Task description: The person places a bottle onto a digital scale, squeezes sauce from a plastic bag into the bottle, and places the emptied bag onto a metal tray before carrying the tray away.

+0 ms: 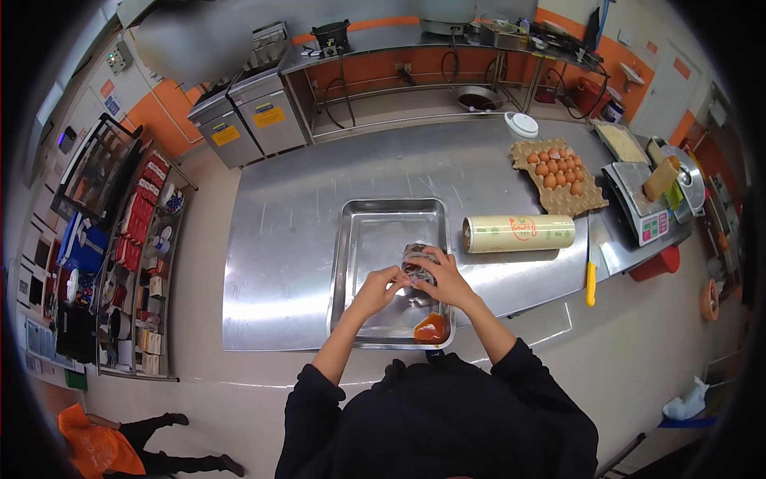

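Observation:
Over a steel tray, a small dark bundle in clear plastic wrap sits between my two hands. My right hand curls over its top and right side with the fingers closed on it. My left hand pinches at the bundle's lower left edge, apparently on the plastic; what exactly lies between those fingertips is too small to make out. Near the tray's front right corner lies an orange-red sauce-like portion, seemingly in a clear bag. The bundle's contents cannot be told.
Right of the tray lies a large roll of film. Behind it are eggs in a carton tray. A yellow-handled knife overhangs the table's front edge, near a digital scale. A person in orange is at lower left.

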### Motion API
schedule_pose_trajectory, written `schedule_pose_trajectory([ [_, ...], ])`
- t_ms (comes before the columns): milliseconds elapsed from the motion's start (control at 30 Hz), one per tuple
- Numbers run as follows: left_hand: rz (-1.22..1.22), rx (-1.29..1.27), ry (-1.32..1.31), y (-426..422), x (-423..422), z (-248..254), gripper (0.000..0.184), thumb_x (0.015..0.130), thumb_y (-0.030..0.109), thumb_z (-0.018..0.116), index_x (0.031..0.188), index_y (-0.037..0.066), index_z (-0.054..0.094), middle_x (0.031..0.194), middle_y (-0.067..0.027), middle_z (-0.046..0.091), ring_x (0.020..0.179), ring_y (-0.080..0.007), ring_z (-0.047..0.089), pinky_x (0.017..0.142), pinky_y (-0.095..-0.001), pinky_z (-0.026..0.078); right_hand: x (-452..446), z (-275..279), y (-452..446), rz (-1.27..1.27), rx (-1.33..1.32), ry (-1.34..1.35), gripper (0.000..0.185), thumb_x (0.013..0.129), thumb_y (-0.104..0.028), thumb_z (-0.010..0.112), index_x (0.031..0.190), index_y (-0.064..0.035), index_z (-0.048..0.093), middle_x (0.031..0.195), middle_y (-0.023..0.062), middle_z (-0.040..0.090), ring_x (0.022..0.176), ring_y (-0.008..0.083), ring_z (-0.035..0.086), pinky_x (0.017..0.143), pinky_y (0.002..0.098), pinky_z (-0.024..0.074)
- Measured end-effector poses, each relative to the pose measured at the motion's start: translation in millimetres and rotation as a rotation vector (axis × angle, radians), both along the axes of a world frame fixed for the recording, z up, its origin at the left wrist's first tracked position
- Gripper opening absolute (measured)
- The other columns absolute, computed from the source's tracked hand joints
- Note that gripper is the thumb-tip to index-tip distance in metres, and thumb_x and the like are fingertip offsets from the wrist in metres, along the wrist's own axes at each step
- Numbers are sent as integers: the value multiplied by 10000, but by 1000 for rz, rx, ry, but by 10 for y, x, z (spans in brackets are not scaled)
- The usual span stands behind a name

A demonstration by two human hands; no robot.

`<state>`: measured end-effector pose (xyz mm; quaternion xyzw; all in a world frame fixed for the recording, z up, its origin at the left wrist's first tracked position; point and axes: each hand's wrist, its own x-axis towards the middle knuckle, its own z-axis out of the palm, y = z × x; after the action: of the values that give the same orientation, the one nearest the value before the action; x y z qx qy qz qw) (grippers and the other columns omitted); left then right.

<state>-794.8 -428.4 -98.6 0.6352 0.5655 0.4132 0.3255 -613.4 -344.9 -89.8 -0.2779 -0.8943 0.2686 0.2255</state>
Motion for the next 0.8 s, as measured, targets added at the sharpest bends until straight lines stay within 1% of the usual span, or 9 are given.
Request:
schedule_pose_trajectory([
  [133, 42, 58, -25, -4, -88, 331, 150, 841, 114, 619, 826, -29, 576, 843, -119, 668, 810, -218, 657, 725, -317, 508, -146, 36, 114, -48, -299, 104, 404, 743, -183, 671, 1127, -182, 547, 1172, 166, 462, 1023, 367, 506, 873, 407, 420],
  [333, 262, -66, 190, -169, -267, 480, 197, 869, 141, 588, 789, -29, 526, 778, -145, 663, 783, -229, 670, 720, -313, 521, -179, -24, 377, -197, -238, 163, 286, 754, -141, 647, 1013, -85, 538, 905, 195, 591, 881, 372, 582, 776, 411, 455],
  [467, 255, -154, 452, -113, -297, 183, 266, 847, 208, 623, 786, -22, 503, 683, -161, 627, 679, -286, 656, 624, -341, 513, -244, -152, 363, -307, -267, 295, 206, 777, -126, 611, 938, -41, 515, 791, 208, 609, 768, 382, 607, 688, 421, 469],
  [500, 203, -60, 413, -102, -254, 204, 298, 836, 255, 630, 780, -9, 502, 632, -159, 604, 609, -293, 630, 577, -349, 492, -266, -209, 356, -361, -240, 319, 172, 788, -116, 589, 899, -22, 496, 763, 213, 610, 722, 392, 606, 648, 437, 466],
  [600, 237, -184, 418, -26, -123, 343, 315, 833, 306, 620, 852, 4, 533, 581, -147, 575, 530, -266, 587, 542, -339, 468, -215, -336, 375, -585, -338, 329, 128, 804, -109, 561, 853, -16, 487, 714, 198, 603, 719, 345, 623, 605, 422, 483],
  [633, 286, -233, 417, 19, -81, 415, 315, 829, 316, 622, 851, 10, 551, 566, -136, 565, 512, -249, 570, 525, -336, 452, -196, -487, 436, -569, -683, 436, 90, 849, -26, 476, 913, 1, 419, 829, 155, 550, 706, 277, 618, 661, 378, 569],
  [733, 294, -423, 370, 205, -111, 471, 312, 813, 333, 629, 820, 22, 595, 529, -104, 542, 471, -207, 541, 487, -325, 422, -270, -763, 374, -553, -961, 767, 194, 857, 45, 389, 1023, -28, 322, 1009, 183, 464, 768, 296, 617, 694, 417, 592],
  [767, 205, -513, 325, 291, -201, 335, 307, 805, 328, 632, 790, 23, 604, 522, -93, 539, 468, -197, 545, 482, -320, 424, -234, -773, 343, -463, -1105, 731, 442, 837, 97, 360, 1195, -101, 195, 1162, 228, 377, 820, 328, 620, 684, 409, 590],
  [800, 113, -599, 279, 370, -286, 236, 303, 798, 324, 635, 761, 23, 614, 514, -82, 537, 465, -188, 550, 478, -315, 426, -198, -642, 269, -433, -1088, 675, 492, 835, 104, 355, 1230, -119, 165, 1176, 235, 371, 842, 336, 617, 688, 411, 588],
])
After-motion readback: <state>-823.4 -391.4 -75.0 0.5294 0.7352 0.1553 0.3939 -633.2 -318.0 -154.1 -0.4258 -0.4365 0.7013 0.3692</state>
